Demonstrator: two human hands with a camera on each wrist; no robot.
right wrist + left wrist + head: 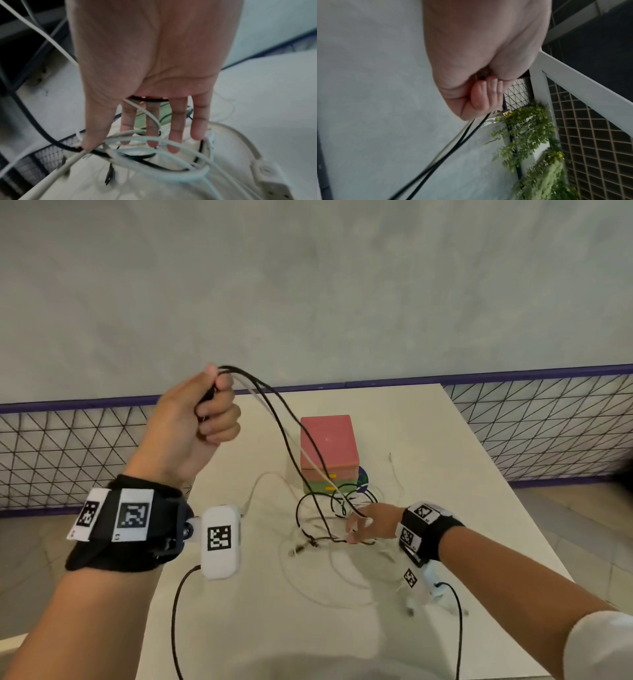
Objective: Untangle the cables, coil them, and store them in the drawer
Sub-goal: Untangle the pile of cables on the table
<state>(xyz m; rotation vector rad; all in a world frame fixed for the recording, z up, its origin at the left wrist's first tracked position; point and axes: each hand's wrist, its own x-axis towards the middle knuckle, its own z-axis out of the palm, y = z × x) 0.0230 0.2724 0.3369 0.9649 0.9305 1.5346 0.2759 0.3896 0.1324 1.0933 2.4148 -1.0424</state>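
Left hand: the left hand [191, 422] is a raised fist high over the table [428, 419]; its fingers [485, 93] curl tight round the black cable [274, 409].
Black cable: thin, round and smooth; 2 strands hang from the fist and slope down to the pile by the right hand, with a thin white strand beside them.
Right hand: the right hand [371, 522] is low over the cable pile, palm down; its fingers [199, 121] are straight and spread apart, with tips among the loops. The thumb tip touches the black cable where it meets the pile.
White cables: the white cables [342, 587] lie in big soft round loops on the table, mixed with black loops. I cannot tell which loop is on top.
Plug: a small dark plug [109, 175] with a flat end lies in the pile.
Drawer box: the drawer box [329, 453] is a blocky cube with a pink top, a green layer low down and small yellow handles; it stands on the table just behind the pile, drawers closed.
Table: flat, smooth and white.
Fence: a wire fence [548, 419] with triangle holes stands behind the table.
Plant: a leafy green plant [527, 129] hangs on a grid.
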